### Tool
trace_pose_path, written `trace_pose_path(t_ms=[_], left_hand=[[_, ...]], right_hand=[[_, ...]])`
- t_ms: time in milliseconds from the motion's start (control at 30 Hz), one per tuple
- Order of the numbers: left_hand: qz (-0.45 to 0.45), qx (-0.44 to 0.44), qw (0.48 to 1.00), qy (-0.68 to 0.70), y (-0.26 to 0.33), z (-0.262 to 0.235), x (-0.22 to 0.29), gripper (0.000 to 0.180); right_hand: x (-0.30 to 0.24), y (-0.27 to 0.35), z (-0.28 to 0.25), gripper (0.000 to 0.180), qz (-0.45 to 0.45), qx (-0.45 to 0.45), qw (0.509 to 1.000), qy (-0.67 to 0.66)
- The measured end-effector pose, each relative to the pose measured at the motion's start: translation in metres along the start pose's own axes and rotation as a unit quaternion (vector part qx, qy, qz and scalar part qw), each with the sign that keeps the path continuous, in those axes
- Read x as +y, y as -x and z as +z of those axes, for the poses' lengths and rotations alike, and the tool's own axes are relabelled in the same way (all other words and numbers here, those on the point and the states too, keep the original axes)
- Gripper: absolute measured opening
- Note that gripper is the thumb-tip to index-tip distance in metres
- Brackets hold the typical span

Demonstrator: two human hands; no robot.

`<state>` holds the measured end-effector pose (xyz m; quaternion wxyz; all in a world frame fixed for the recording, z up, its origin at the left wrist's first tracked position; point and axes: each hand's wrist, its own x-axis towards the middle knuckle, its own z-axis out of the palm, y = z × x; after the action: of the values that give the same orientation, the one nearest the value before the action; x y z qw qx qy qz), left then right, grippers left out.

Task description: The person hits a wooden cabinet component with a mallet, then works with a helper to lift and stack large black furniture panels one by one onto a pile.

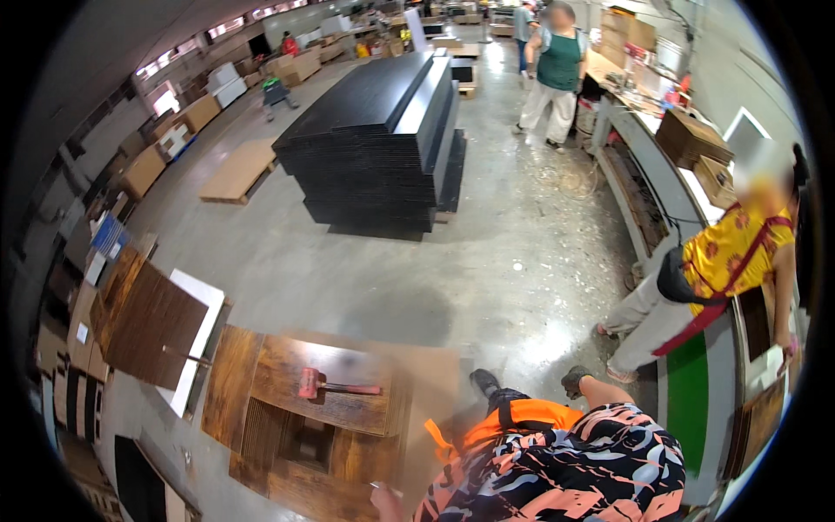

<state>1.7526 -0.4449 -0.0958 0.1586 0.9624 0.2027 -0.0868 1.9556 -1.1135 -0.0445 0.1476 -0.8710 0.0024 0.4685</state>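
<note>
My left hand (387, 502) shows in part at the lower edge, with its fingers closed. A small pale tip sticks out from them, too blurred to name. It is next to the near corner of a stack of brown wood-grain panels (348, 483), laid around a square opening. On the top panel (277, 372) lies a mallet with a red head and red handle (352, 388), touched by neither hand. My right hand is out of view.
A tall stack of black panels (365, 113) stands ahead on the floor. More brown panels (156, 322) and a white board (193, 300) lie at left. A person in yellow (739, 248) stands at the right-hand bench; another in a green apron (557, 65) is farther off.
</note>
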Motion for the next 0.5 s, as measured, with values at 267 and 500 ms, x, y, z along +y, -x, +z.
trace_pose_path(t_ms=[267,500], left_hand=[[-0.481,0.059,0.731,0.481,-0.012,-0.08,0.132,0.021],[-0.434,0.088,0.758,0.48,-0.05,-0.096,0.157,0.014]], right_hand=[[0.041,-0.083,-0.06,0.025,-0.064,0.092,0.988,-0.111],[-0.024,0.015,-0.175,0.014,0.154,0.043,0.867,-0.471]])
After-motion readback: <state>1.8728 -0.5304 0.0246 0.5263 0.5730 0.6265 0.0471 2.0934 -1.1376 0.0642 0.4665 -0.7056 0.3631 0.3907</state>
